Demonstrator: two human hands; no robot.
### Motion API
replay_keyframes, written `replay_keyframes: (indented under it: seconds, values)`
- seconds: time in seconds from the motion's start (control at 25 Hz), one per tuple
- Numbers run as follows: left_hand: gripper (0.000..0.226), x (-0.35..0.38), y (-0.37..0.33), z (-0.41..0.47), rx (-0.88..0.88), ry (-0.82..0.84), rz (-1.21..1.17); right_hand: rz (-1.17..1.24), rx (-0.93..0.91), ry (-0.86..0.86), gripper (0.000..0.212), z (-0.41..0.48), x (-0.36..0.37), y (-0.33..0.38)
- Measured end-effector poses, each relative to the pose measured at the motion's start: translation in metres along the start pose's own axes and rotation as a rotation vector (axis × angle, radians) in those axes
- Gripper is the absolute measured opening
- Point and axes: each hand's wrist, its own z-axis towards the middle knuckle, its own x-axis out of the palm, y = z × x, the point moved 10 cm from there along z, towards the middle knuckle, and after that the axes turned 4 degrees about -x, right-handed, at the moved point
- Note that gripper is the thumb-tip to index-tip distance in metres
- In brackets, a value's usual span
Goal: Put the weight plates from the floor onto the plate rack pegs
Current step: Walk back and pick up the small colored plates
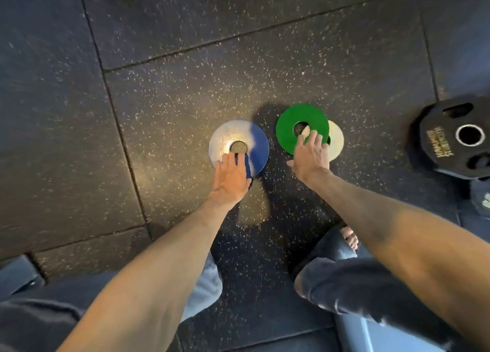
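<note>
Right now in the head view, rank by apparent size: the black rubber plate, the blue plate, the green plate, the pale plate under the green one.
1. Black rubber plate with grip holes, though cut off by the frame edge.
2. Blue plate, half glared white.
3. Green plate, slightly smaller.
4. Pale plate, mostly hidden, so unsure.

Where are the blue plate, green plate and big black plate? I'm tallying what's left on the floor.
blue plate (258, 146): head view, its blue right side.
green plate (287, 133): head view, left of its hole.
black plate (437, 139): head view, its lettered face.
</note>
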Motion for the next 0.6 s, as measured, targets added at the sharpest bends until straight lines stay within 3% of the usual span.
replay_keyframes:
  seconds: [0.16,0.4,0.6]
  values:
    - [0.095,0.03,-0.008,0.029,0.073,-0.04,0.246,-0.065,-0.016,-0.017,0.094,0.045,0.03,0.001]
    - [0.089,0.037,-0.006,0.051,0.121,-0.062,0.509,-0.172,-0.095,-0.094,0.077,0.06,0.027,0.0]
    - [0.081,0.032,-0.012,0.054,0.21,0.0,0.397,-0.113,-0.188,-0.16,0.064,0.05,0.009,0.003]
